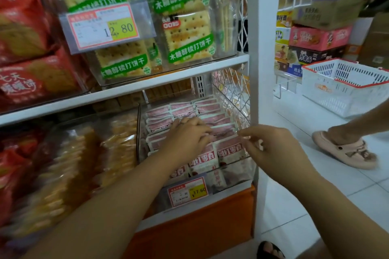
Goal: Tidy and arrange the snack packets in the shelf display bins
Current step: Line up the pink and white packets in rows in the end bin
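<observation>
Several pink-and-white snack packets (185,111) stand in rows inside a clear display bin (235,165) on the lower shelf. My left hand (187,136) lies on top of the middle rows, fingers bent down onto the packet tops. At the bin's front right corner, my right hand (271,147) pinches the top edge of the front right packet (230,149) between fingertips. A price tag (187,191) hangs on the bin's front.
Clear bins of green-labelled crackers (185,19) sit on the shelf above, biscuit bags (88,160) to the left. A white wire side panel (233,92) bounds the bin. On the floor to the right are a white basket (345,86), stacked cartons (315,38) and another person's foot (345,149).
</observation>
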The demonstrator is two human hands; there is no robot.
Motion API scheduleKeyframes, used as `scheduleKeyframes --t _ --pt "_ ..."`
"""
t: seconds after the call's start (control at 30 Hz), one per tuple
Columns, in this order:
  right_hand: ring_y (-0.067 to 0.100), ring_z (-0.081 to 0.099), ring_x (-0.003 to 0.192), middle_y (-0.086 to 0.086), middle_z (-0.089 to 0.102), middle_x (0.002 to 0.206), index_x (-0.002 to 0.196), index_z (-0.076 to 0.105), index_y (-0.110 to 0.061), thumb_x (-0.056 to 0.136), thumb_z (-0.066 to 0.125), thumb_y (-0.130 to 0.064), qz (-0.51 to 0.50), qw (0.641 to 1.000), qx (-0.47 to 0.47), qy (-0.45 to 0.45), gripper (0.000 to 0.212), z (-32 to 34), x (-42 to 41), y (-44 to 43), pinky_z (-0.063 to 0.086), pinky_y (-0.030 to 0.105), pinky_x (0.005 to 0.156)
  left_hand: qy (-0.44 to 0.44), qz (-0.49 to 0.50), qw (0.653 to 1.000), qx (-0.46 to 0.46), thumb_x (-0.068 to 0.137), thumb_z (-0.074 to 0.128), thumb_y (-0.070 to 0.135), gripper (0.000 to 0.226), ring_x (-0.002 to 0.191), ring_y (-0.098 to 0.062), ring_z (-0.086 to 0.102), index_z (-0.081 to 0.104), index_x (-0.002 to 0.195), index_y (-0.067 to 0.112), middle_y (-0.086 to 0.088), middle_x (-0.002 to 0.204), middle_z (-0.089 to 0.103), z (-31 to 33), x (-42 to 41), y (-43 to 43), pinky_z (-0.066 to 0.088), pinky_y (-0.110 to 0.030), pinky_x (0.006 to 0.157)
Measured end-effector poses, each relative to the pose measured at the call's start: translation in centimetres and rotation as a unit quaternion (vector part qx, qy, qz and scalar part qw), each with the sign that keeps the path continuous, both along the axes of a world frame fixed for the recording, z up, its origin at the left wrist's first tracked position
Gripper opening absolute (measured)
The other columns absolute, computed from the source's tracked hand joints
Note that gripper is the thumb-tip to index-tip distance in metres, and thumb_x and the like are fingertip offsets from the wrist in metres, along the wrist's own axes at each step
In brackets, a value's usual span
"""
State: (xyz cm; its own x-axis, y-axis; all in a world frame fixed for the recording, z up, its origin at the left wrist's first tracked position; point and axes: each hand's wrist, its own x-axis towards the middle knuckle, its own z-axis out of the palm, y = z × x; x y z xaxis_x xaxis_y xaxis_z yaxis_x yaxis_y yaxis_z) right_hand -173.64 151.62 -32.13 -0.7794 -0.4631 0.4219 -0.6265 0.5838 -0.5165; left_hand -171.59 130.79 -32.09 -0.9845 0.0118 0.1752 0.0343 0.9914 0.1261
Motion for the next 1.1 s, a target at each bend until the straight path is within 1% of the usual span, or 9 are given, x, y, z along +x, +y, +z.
scheduleKeyframes --t 0.07,0.2,0.37,0.5,0.67,0.8,0.87,0.97,1.1 --pt "-0.003 0.052 0.067 -0.016 0.062 0.082 0.099 0.071 -0.028 0.087 0.061 -0.024 -0.054 0.997 -0.061 0.003 0.016 -0.3 0.0 0.9 0.036 0.011 0.059 0.002 0.012 1.000 -0.013 0.095 0.045 0.044 0.031 0.117 -0.017 0.040 0.060 0.122 0.037 0.008 0.121 0.053 0.2 -1.3 0.9 0.025 -0.036 0.102" --pt "0.002 0.052 0.074 -0.016 0.050 0.092 0.094 0.068 -0.034 0.085 0.064 -0.031 -0.113 0.991 -0.072 0.001 0.010 -1.3 -0.7 1.9 0.038 0.018 0.056 -0.008 0.006 0.997 -0.079 0.095 0.049 0.039 0.024 0.103 -0.021 0.050 0.070 0.105 0.034 0.006 0.105 0.065 -0.1 -3.1 2.6 0.029 -0.036 0.093" --pt "0.016 0.047 0.119 -0.003 0.041 0.134 0.102 0.070 -0.029 0.086 0.064 -0.025 -0.090 0.994 -0.040 -0.054 0.018 -1.7 -1.3 1.6 0.035 0.020 0.084 0.033 0.011 0.997 -0.062 0.097 0.049 0.031 0.023 0.092 -0.022 0.061 0.071 0.099 0.023 0.002 0.097 0.069 -0.5 -4.3 3.3 0.034 -0.035 0.093" --pt "0.012 0.050 0.114 -0.005 0.043 0.136 0.110 0.068 -0.027 0.088 0.061 -0.023 -0.067 0.993 -0.051 -0.078 0.023 -1.5 -1.2 1.3 0.038 0.017 0.085 0.084 0.030 0.995 -0.033 0.095 0.052 0.030 0.022 0.089 -0.023 0.062 0.071 0.097 0.020 0.000 0.096 0.067 -1.4 -4.4 3.3 0.042 -0.033 0.090" --pt "0.015 0.053 0.111 -0.003 0.046 0.132 0.105 0.070 -0.026 0.088 0.062 -0.025 -0.078 0.992 -0.063 -0.079 0.020 -1.5 -1.4 1.2 0.045 0.023 0.088 0.055 0.050 0.997 -0.024 0.094 0.054 0.029 0.018 0.089 -0.020 0.063 0.071 0.098 0.026 0.002 0.097 0.070 -2.0 -4.5 3.4 0.043 -0.028 0.079" --pt "0.014 0.050 0.114 -0.004 0.044 0.135 0.109 0.068 -0.026 0.088 0.061 -0.026 -0.088 0.992 -0.053 -0.077 0.022 -1.7 -1.1 0.9 0.041 0.020 0.083 0.051 0.050 0.997 0.005 0.092 0.058 0.032 0.014 0.089 -0.016 0.063 0.071 0.096 0.027 0.006 0.094 0.072 -1.0 -4.0 3.5 0.042 -0.031 0.091" --pt "0.015 0.049 0.113 0.000 0.043 0.136 0.107 0.069 -0.024 0.086 0.064 -0.024 -0.103 0.991 -0.076 -0.040 0.022 -2.0 -0.7 0.6 0.037 0.020 0.082 0.066 0.047 0.995 0.054 0.091 0.059 0.031 0.014 0.089 -0.014 0.063 0.070 0.100 0.029 0.008 0.097 0.071 -0.6 -3.0 3.4 0.045 -0.032 0.089" --pt "0.012 0.046 0.099 0.007 0.050 0.127 0.096 0.071 -0.021 0.080 0.071 -0.018 -0.133 0.977 -0.154 0.061 0.016 -2.0 0.0 -0.2 0.043 0.030 0.081 0.118 0.028 0.990 0.077 0.091 0.059 0.027 0.017 0.093 -0.013 0.063 0.070 0.105 0.027 0.009 0.108 0.067 -0.1 -0.4 2.5 0.048 -0.037 0.089" --pt "0.011 0.047 0.093 0.007 0.058 0.111 0.091 0.070 -0.017 0.078 0.071 -0.010 -0.056 0.977 -0.160 0.130 0.015 -2.1 1.3 -1.3 0.046 0.029 0.076 0.126 0.036 0.991 -0.001 0.090 0.059 0.026 0.020 0.100 -0.013 0.060 0.068 0.108 0.029 0.011 0.111 0.065 0.9 5.0 -0.5 0.042 -0.042 0.098"
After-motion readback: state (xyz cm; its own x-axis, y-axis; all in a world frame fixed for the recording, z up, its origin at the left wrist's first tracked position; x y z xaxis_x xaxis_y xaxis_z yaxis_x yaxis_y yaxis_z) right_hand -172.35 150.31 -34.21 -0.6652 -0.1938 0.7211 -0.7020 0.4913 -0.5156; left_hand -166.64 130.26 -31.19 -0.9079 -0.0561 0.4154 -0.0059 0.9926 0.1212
